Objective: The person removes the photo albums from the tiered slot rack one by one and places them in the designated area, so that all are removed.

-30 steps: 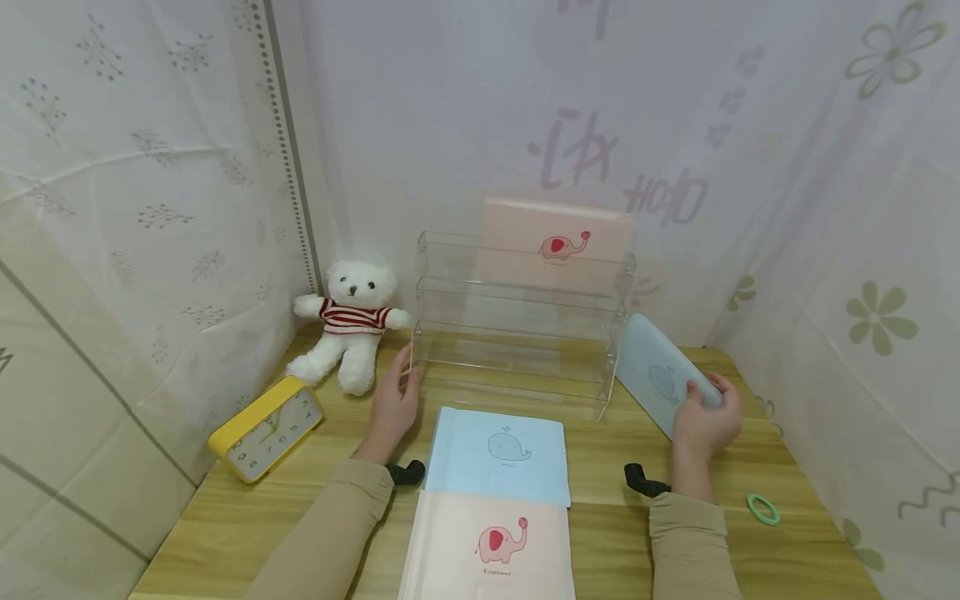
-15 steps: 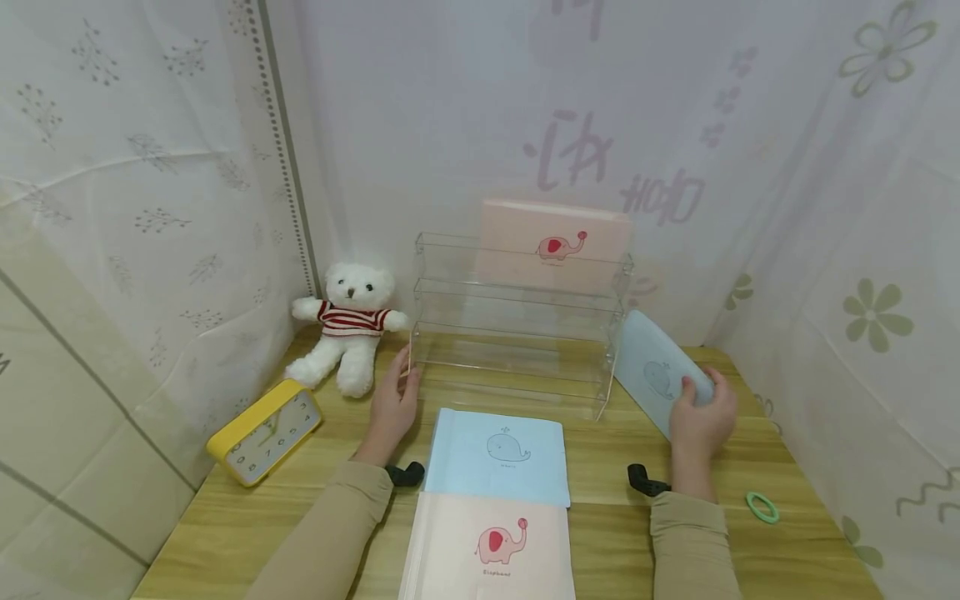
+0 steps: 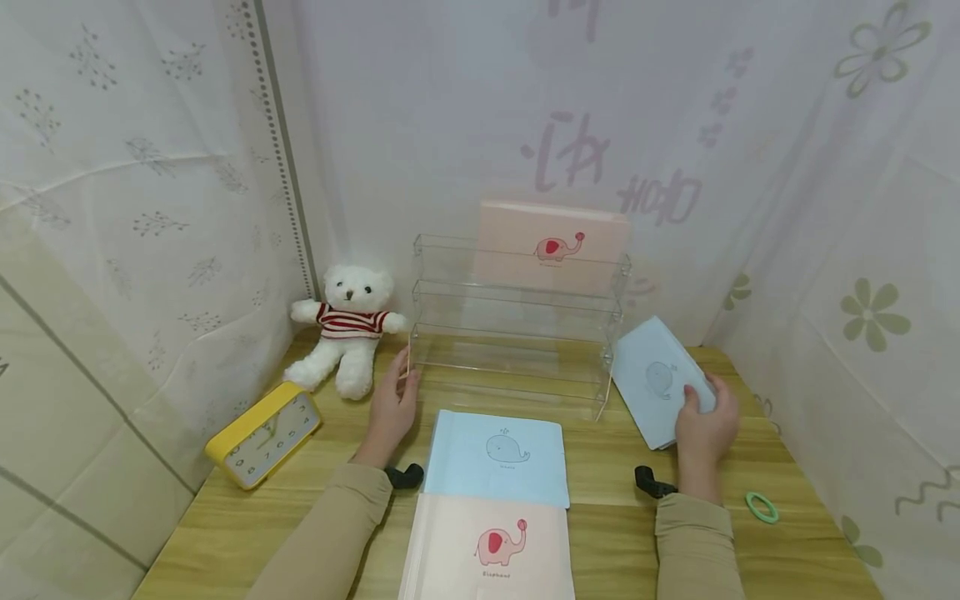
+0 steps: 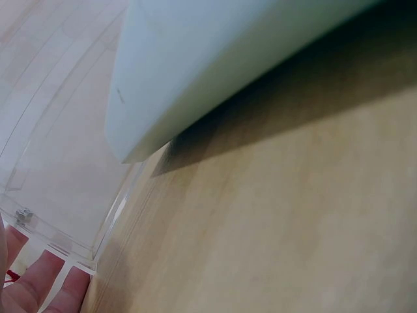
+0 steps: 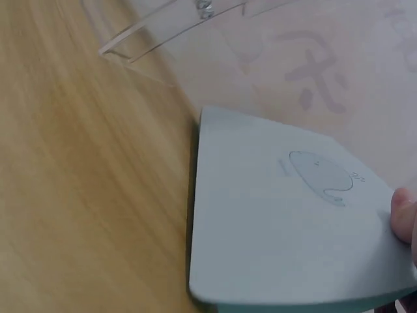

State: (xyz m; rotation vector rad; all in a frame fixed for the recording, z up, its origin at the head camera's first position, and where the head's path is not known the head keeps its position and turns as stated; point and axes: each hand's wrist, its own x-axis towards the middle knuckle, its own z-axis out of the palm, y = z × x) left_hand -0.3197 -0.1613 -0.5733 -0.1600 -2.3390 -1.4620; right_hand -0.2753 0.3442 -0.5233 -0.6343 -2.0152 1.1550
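My right hand [image 3: 705, 427] grips a light blue notebook [image 3: 660, 385] with a whale drawn on its cover, thumb on the front. The notebook stands tilted beside the right end of a clear acrylic tiered rack [image 3: 517, 367]. In the right wrist view the thumb [image 5: 404, 212] presses the edge of the cover. At the rack's left end, my left hand [image 3: 392, 412] holds the side panel between thumb and fingers. The left wrist view shows fingertips [image 4: 42, 277] by the panel's lower corner. A pink elephant notebook [image 3: 551, 242] stands upright on the rack's top tier.
Before the rack lie another blue whale notebook [image 3: 498, 458] and a pink elephant notebook [image 3: 495, 542] overlapping its near edge. A white teddy bear [image 3: 351, 329] and a yellow alarm clock [image 3: 264, 433] are at left. At right lies a green ring [image 3: 762, 507] on the wooden table [image 3: 607, 542].
The blue notebook in my right hand has turned, its upper corner swinging right and its cover facing the head camera more. My left hand stays at the rack's side.
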